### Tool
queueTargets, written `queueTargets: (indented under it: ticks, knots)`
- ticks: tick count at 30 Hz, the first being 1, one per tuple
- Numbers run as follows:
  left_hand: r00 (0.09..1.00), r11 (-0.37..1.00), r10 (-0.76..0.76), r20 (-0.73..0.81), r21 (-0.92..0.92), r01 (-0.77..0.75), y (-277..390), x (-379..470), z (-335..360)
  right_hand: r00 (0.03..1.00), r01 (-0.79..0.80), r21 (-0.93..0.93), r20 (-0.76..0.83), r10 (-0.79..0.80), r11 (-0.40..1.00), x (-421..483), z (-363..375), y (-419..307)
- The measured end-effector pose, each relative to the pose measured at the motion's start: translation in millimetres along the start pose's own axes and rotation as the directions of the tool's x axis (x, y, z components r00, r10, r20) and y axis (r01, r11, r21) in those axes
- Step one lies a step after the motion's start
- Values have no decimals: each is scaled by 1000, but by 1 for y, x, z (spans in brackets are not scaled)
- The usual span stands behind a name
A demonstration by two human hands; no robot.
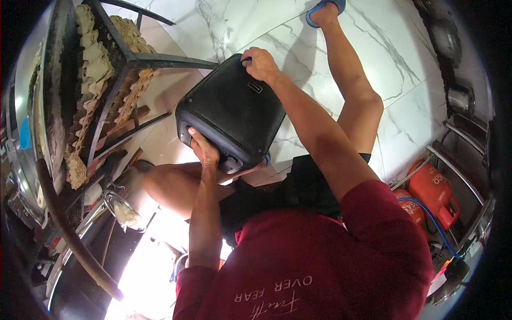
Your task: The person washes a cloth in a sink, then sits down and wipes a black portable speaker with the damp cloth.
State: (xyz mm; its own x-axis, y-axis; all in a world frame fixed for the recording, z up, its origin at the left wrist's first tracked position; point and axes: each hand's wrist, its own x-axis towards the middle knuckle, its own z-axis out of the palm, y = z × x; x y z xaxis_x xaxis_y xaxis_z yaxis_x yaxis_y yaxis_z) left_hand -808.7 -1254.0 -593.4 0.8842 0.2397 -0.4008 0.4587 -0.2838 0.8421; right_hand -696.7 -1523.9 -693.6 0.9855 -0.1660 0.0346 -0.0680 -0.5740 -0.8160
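A black portable speaker with a mesh grille is tilted in front of me, above the tiled floor. My left hand grips its near side, the thumb on the rounded plastic edge by a recess. At the far top corner, my right hand is closed on a small dark blue object, whose kind I cannot tell. The fingers of this hand rest against the speaker's corner. A round knob or port shows at the speaker's near right corner, close to my thigh.
Left of the speaker stands a metal rack holding stacks of egg trays. A brown curved pole or hose lies nearer. Red gas cylinders with a blue hose stand at the right. My bent legs flank the marble-patterned floor.
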Motion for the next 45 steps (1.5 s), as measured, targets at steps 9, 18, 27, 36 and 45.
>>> queueTargets:
  ticks: [9, 18, 27, 36, 45]
  knots:
    - [999, 990, -16, -38, -140, 11, 4, -4, 2, 993, -119, -23, 16, 120, 993, -40, -14, -3]
    - [998, 994, 8, -68, -106, -16, 8, -2, 8, 983, -166, -42, 71, 168, 985, -16, -1, -23]
    - [998, 985, 11, -56, -173, -21, -1, -1, 4, 998, -56, 12, 37, 56, 998, -18, 9, -22]
    - [999, 980, 25, -45, -194, -33, -5, 3, 2, 999, -41, 0, 30, 41, 999, -19, 4, -21]
    - [999, 995, 45, -31, -92, -48, -1, 4, 7, 917, -388, -258, -14, 398, 885, -28, -28, 74]
